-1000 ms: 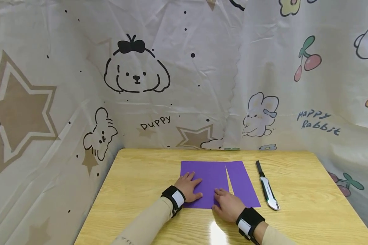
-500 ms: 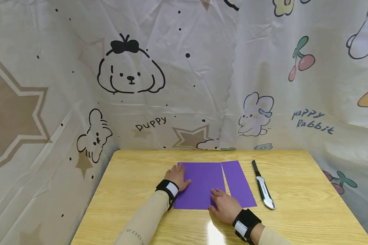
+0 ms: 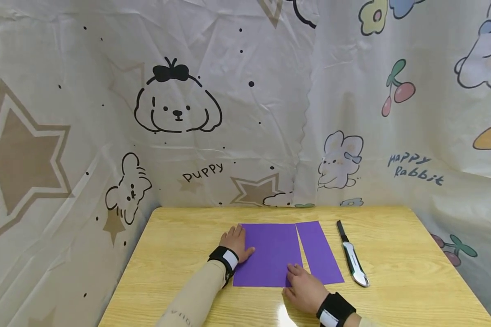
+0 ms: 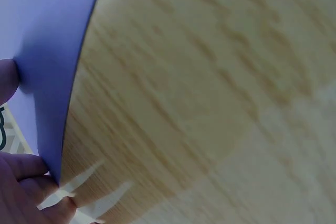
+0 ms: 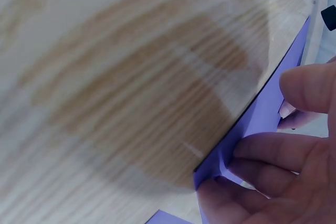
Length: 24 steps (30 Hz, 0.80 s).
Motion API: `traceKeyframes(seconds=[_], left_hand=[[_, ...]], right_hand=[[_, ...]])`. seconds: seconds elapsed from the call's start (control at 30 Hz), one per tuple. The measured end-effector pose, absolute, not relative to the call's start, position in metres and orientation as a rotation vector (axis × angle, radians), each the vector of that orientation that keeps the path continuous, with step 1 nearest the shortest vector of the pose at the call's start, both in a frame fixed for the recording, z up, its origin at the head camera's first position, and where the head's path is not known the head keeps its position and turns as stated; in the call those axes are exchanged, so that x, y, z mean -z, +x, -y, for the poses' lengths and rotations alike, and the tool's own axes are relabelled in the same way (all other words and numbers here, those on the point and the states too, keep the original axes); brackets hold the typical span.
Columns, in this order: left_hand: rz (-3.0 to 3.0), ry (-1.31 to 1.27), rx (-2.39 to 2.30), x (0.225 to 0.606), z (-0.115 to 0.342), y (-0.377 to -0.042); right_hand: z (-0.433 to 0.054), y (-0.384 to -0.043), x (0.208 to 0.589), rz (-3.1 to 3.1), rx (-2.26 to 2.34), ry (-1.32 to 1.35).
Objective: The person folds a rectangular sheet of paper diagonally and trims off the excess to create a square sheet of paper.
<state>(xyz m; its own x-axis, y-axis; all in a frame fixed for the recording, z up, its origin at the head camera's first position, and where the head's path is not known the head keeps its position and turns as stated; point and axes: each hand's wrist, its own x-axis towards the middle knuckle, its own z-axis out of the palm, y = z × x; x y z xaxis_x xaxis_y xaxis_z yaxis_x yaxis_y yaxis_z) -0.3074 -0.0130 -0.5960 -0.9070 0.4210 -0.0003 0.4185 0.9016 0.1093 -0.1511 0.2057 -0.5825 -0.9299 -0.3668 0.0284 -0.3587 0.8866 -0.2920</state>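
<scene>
A large purple paper sheet (image 3: 270, 250) lies flat on the wooden table, and a narrower purple strip (image 3: 319, 254) lies to its right. The two pieces nearly meet at the far end; a thin wedge of table shows between them. My left hand (image 3: 235, 243) rests on the large sheet's left edge, thumb on the purple surface and fingers towards the far corner. My right hand (image 3: 306, 289) touches the same sheet's near right corner. In the right wrist view its fingertips (image 5: 252, 148) press on the paper close to the corner.
A utility knife (image 3: 353, 263) with its dark blade extended lies right of the strip, blade end away from me. Behind the table (image 3: 180, 254) hangs a pale cloth (image 3: 262, 136) printed with cartoon animals and stars, also covering both sides.
My left hand has shifted left and away from me to the large sheet's left edge. The gap between sheet and strip has narrowed. My right hand stays near the corner.
</scene>
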Motion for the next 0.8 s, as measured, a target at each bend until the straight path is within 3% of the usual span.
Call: traceKeyframes(seconds=[0.8], left_hand=[[-3.005,0.659,-0.179,0.594,0.009,-0.31]], right_hand=[[-0.229,-0.129,0.589,-3.127,0.546,-0.743]])
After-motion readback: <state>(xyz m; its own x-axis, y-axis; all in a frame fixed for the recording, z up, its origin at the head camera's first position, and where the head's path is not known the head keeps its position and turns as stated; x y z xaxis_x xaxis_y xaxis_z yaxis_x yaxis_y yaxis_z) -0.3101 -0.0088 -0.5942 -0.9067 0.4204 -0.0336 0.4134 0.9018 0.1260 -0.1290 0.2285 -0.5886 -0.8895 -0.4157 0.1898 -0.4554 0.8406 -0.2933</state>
